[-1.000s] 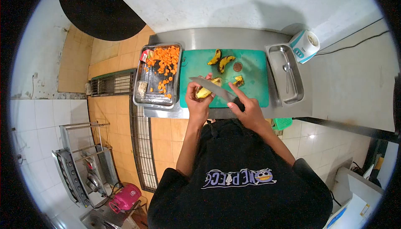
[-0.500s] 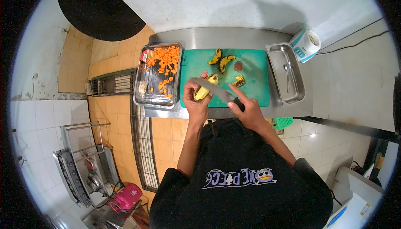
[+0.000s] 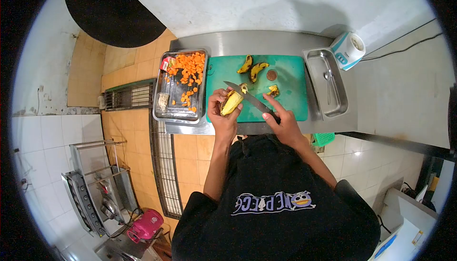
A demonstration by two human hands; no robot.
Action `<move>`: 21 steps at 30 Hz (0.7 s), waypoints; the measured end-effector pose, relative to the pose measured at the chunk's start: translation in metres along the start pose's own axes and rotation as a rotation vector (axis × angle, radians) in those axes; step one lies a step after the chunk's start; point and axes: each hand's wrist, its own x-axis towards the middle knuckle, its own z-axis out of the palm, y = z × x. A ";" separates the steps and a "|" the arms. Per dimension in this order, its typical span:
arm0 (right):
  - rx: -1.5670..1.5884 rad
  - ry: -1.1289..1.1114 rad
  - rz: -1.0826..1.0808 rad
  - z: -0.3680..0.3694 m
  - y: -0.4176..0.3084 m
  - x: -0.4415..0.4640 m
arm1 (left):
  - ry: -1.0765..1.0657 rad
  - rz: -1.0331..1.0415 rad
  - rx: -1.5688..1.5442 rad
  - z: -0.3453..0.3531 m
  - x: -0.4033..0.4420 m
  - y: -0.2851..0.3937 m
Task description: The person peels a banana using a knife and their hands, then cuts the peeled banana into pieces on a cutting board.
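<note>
My left hand (image 3: pixel 224 113) is closed around a banana (image 3: pixel 232 103) with brown-blotched peel and a pale yellow face turned up. In my right hand (image 3: pixel 285 120) is a knife (image 3: pixel 253 101), its index finger stretched along the handle. The blade slants up and left across the banana's far end, where a small piece of peel (image 3: pixel 243 88) shows by the blade; whether it is cut free I cannot tell. Beneath both hands lies a green cutting board (image 3: pixel 290 75). Two spotted bananas (image 3: pixel 257 71) rest at its far side, and a small yellow-brown piece (image 3: pixel 273 90) lies near my right hand.
Left of the board, a metal tray (image 3: pixel 166 113) holds orange carrot pieces (image 3: pixel 190 66) and small packets. A steel pan (image 3: pixel 328 104) with a spoon (image 3: pixel 328 82) stands at right, a tissue roll (image 3: pixel 351 49) behind it. A brown round disc (image 3: pixel 272 75) sits on the board.
The blade has swung so its tip points more upward, toward the banana's far end. More of the banana's yellow face shows, and a small piece appears at the blade.
</note>
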 end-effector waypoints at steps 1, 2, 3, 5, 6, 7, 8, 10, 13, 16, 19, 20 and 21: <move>0.033 0.016 -0.017 0.003 0.000 -0.001 | 0.000 0.000 0.000 0.000 0.000 0.000; 0.067 0.034 -0.034 0.004 -0.003 -0.001 | -0.025 0.008 0.004 0.000 0.000 0.000; 0.068 0.035 -0.034 0.002 -0.007 -0.001 | -0.049 0.018 0.009 -0.001 0.000 0.000; 0.020 -0.041 0.021 -0.003 -0.015 -0.003 | -0.035 0.020 0.019 -0.001 -0.001 0.000; 0.021 -0.040 0.020 -0.004 -0.014 -0.002 | -0.021 0.022 0.030 -0.001 -0.001 0.001; -0.006 -0.035 0.047 -0.004 -0.010 -0.002 | -0.022 0.022 0.030 -0.001 -0.001 0.001; -0.034 -0.030 0.075 -0.004 -0.007 -0.001 | -0.007 0.024 0.012 0.001 -0.001 0.002; 0.001 0.008 0.003 0.004 0.002 -0.001 | 0.009 0.027 -0.006 0.003 0.000 0.004; 0.020 -0.003 -0.004 -0.001 -0.012 -0.003 | -0.004 0.029 -0.012 0.004 0.000 0.005; 0.024 -0.011 0.029 0.001 -0.005 -0.003 | -0.012 0.038 -0.002 0.001 -0.001 0.004; 0.017 0.007 0.017 -0.001 -0.011 -0.004 | -0.014 0.012 0.044 -0.002 -0.002 0.001; -0.008 -0.021 0.031 -0.003 -0.014 -0.005 | -0.011 0.024 0.071 -0.003 -0.002 0.000; -0.006 -0.014 0.032 -0.003 -0.013 -0.005 | -0.007 0.035 0.097 -0.004 -0.002 0.000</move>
